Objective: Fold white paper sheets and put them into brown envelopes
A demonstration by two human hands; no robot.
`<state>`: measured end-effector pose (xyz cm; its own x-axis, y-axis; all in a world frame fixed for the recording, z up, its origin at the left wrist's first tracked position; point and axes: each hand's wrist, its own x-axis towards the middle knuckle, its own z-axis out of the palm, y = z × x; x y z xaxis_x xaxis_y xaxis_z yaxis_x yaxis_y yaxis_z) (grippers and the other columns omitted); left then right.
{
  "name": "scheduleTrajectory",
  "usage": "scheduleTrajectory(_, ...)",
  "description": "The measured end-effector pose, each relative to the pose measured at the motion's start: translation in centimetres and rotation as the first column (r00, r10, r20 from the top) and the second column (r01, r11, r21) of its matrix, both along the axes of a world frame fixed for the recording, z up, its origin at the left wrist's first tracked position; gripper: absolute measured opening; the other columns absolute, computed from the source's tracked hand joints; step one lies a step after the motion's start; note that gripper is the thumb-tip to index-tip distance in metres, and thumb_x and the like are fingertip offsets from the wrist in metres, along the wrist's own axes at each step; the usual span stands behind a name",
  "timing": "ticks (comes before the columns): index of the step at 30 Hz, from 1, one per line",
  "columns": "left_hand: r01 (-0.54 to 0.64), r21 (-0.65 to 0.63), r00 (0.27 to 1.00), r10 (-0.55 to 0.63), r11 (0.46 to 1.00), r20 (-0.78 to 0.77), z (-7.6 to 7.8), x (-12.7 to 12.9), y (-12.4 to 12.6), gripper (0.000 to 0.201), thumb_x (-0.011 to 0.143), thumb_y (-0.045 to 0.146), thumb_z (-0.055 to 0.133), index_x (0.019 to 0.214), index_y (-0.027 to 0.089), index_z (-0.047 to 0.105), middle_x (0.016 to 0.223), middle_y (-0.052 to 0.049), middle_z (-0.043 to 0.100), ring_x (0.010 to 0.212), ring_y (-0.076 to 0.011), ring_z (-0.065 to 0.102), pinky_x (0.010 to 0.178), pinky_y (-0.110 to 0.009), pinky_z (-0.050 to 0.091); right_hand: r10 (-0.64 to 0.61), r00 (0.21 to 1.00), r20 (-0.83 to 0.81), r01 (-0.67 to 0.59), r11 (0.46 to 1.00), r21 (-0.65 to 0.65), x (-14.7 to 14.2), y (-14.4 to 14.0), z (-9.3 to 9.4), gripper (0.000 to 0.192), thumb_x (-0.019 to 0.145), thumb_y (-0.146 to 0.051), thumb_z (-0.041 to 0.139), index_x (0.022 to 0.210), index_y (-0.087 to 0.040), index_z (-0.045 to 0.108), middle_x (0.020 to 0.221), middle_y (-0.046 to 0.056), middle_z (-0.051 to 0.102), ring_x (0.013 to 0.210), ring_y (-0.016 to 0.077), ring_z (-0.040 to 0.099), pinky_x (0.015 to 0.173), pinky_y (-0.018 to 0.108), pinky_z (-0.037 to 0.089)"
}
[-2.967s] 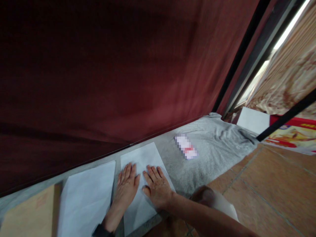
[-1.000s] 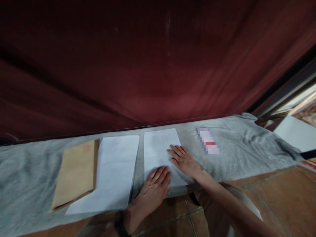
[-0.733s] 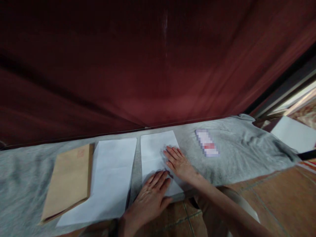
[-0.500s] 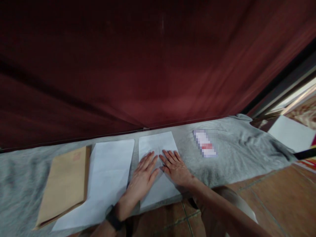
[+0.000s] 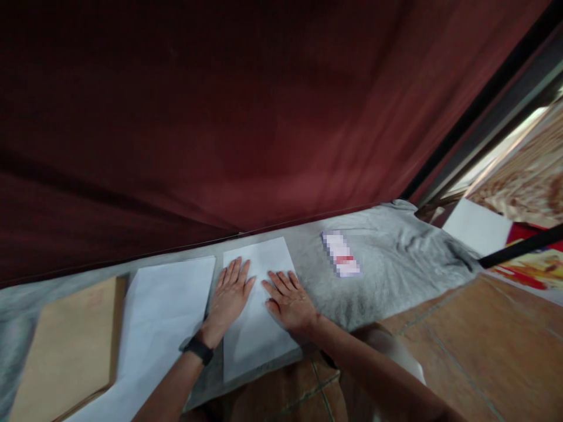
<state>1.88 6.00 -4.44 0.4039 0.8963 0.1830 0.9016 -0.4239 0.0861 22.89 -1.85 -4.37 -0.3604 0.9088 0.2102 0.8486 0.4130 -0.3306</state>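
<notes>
A white sheet of paper (image 5: 255,334) lies on the grey cloth (image 5: 387,275). Both my hands press flat on it, fingers spread. My left hand (image 5: 231,296), with a dark band on its wrist, rests on the sheet's left part. My right hand (image 5: 288,302) rests on its right part, close beside the left. Neither hand grips anything. A second white sheet (image 5: 162,316) lies just left of this one, and a brown envelope (image 5: 65,346) lies further left.
A small white and red packet (image 5: 342,260), blurred, lies on the cloth to the right. A dark red curtain (image 5: 220,117) hangs right behind the cloth. Brown floor tiles (image 5: 484,340) spread to the right, with a white board (image 5: 477,225) and a black bar (image 5: 519,246) beyond.
My left hand has slid from the sheet's near edge up onto its left part, next to my right hand. The view has swung to the right.
</notes>
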Motion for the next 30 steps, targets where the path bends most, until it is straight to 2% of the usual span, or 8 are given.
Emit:
scheduleTrajectory(3, -0.016, 0.007, 0.999, 0.017, 1.000, -0.034, -0.2, -0.8, -2.4, 0.059, 0.104, 0.045, 0.036, 0.151, 0.012, 0.050, 0.161, -0.020, 0.042, 0.151, -0.0353, 0.038, 0.123, -0.056, 0.028, -0.006, 1.000, -0.007, 0.006, 1.000, 0.011, 0.0, 0.0, -0.1, 0.053, 0.106, -0.045, 0.044, 0.155, -0.025, 0.045, 0.164, 0.007, 0.039, 0.151, 0.0281, 0.036, 0.126, 0.055, 0.024)
scheduleTrajectory(7, 0.142, 0.036, 0.990, -0.141, 0.989, -0.014, -0.5, -0.2, -6.1, 0.058, 0.104, 0.047, 0.039, 0.154, 0.021, 0.046, 0.163, -0.013, 0.040, 0.152, -0.0318, 0.037, 0.123, -0.057, 0.029, 0.001, 1.000, 0.001, -0.001, 1.000, 0.030, 0.1, 0.1, -0.2, 0.052, 0.106, -0.044, 0.046, 0.154, -0.025, 0.045, 0.164, 0.008, 0.040, 0.151, 0.0276, 0.037, 0.125, 0.055, 0.026)
scheduleTrajectory(9, 0.185, 0.066, 0.983, -0.184, 0.981, -0.013, -0.5, 0.3, -7.1, 0.058, 0.104, 0.046, 0.038, 0.156, 0.020, 0.044, 0.161, -0.014, 0.043, 0.151, -0.0329, 0.038, 0.121, -0.060, 0.030, 0.001, 1.000, 0.008, -0.001, 1.000, 0.030, 0.1, 0.1, -0.2, 0.051, 0.106, -0.041, 0.046, 0.154, -0.025, 0.046, 0.164, 0.007, 0.040, 0.151, 0.0272, 0.037, 0.125, 0.054, 0.026)
scheduleTrajectory(12, 0.203, 0.092, 0.979, -0.201, 0.975, -0.026, -0.5, 0.6, -7.5, 0.058, 0.104, 0.044, 0.039, 0.155, 0.018, 0.044, 0.159, -0.016, 0.045, 0.150, -0.0353, 0.039, 0.121, -0.063, 0.030, 0.009, 1.000, 0.018, -0.009, 1.000, 0.011, 0.1, 0.2, 0.1, 0.050, 0.106, -0.039, 0.046, 0.154, -0.025, 0.046, 0.164, 0.007, 0.039, 0.151, 0.0277, 0.037, 0.126, 0.054, 0.026)
scheduleTrajectory(17, 0.283, 0.059, 0.959, -0.282, 0.957, -0.014, 0.2, -0.7, -8.1, 0.058, 0.102, 0.044, 0.048, 0.154, 0.018, 0.045, 0.162, -0.015, 0.042, 0.151, -0.0333, 0.038, 0.123, -0.059, 0.030, 0.073, 0.996, 0.042, -0.070, 0.996, -0.061, 1.5, 0.0, 0.8, 0.050, 0.106, -0.036, 0.047, 0.154, -0.023, 0.046, 0.165, 0.009, 0.037, 0.152, 0.0269, 0.035, 0.126, 0.051, 0.027)
scheduleTrajectory(23, 0.576, -0.028, 0.816, -0.577, 0.817, -0.028, 2.3, -1.1, -11.7, 0.084, 0.089, 0.058, 0.066, 0.160, 0.027, 0.033, 0.167, -0.008, 0.033, 0.154, -0.0310, 0.032, 0.125, -0.057, 0.028, 0.148, 0.989, 0.010, -0.142, 0.962, -0.232, 4.5, -1.3, 2.2, 0.061, 0.100, -0.035, 0.059, 0.157, -0.025, 0.041, 0.168, 0.008, 0.032, 0.155, 0.0250, 0.030, 0.127, 0.047, 0.025)
scheduleTrajectory(26, 0.587, 0.026, 0.810, -0.586, 0.809, -0.025, 2.3, -0.9, -12.6, 0.074, 0.093, 0.045, 0.063, 0.160, 0.029, 0.035, 0.166, -0.005, 0.037, 0.151, -0.0274, 0.037, 0.127, -0.053, 0.028, 0.175, 0.984, -0.024, -0.174, 0.933, -0.316, 5.5, -2.0, 3.0, 0.069, 0.096, -0.036, 0.064, 0.159, -0.026, 0.038, 0.169, 0.008, 0.029, 0.156, 0.0246, 0.027, 0.128, 0.045, 0.023)
scheduleTrajectory(30, 0.587, 0.083, 0.808, -0.589, 0.805, 0.004, 1.3, -1.4, -11.8, 0.060, 0.098, 0.032, 0.056, 0.156, 0.028, 0.042, 0.161, -0.004, 0.046, 0.147, -0.0227, 0.045, 0.126, -0.045, 0.032, 0.199, 0.977, -0.080, -0.214, 0.893, -0.396, 6.2, -2.4, 3.7, 0.075, 0.091, -0.044, 0.070, 0.158, -0.025, 0.041, 0.170, 0.009, 0.027, 0.157, 0.0242, 0.025, 0.129, 0.042, 0.019)
